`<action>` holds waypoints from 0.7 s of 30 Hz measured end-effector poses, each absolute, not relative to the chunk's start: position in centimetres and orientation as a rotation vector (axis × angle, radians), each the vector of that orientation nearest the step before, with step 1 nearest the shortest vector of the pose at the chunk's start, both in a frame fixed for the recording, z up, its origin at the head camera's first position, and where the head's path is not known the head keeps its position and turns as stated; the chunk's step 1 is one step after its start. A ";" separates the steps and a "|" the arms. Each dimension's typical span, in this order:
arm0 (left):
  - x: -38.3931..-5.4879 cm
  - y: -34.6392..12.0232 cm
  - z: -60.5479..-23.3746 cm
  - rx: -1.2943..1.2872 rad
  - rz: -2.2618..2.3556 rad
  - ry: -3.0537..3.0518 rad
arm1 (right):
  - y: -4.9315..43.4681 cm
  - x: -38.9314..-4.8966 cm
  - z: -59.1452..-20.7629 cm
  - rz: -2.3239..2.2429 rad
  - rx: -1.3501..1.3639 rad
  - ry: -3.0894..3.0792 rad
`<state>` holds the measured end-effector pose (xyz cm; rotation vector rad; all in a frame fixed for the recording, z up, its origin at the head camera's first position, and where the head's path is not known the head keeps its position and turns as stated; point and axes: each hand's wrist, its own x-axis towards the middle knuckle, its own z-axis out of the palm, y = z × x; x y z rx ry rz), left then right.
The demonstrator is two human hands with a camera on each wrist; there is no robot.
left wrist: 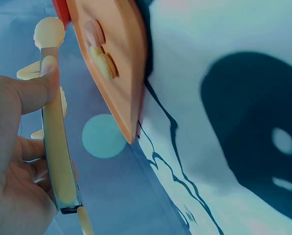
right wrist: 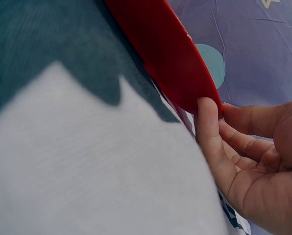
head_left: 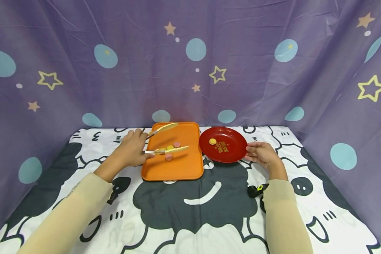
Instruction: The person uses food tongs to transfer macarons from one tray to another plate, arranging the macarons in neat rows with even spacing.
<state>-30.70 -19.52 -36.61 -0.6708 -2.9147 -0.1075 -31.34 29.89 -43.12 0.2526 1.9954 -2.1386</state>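
My left hand [head_left: 131,148] grips a pair of tongs [head_left: 177,149] with cream-yellow tips, its two arms spread apart over the orange tray [head_left: 174,171]. In the left wrist view, the thumb presses along one arm of the tongs [left wrist: 58,142]. Pink macarons [head_left: 168,157] and yellow macarons [head_left: 170,147] lie on the tray, partly hidden behind the lower arm of the tongs. My right hand [head_left: 262,154] pinches the right rim of a red plate [head_left: 236,143] between thumb and fingers. One yellow macaron [head_left: 212,141] sits toward the left of that plate, beside gold lettering.
Tray and plate stand side by side near the far edge of the table, which a black-and-white cartoon cloth [head_left: 216,240] covers. Behind them hangs a purple curtain [head_left: 241,81] with stars and blue dots. A black strap [head_left: 256,190] shows at the right wrist.
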 end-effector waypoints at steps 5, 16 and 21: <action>-30.3 -20.9 -37.2 -0.736 -0.132 -2.863 | 29.9 -31.5 -43.2 -2.136 0.245 1.993; -28.9 -23.7 -38.2 -0.840 -0.137 -2.822 | 30.1 -31.5 -43.3 -2.142 0.238 1.987; -28.0 -24.3 -38.4 -0.874 -0.126 -2.840 | 30.0 -31.6 -43.5 -2.152 0.242 1.990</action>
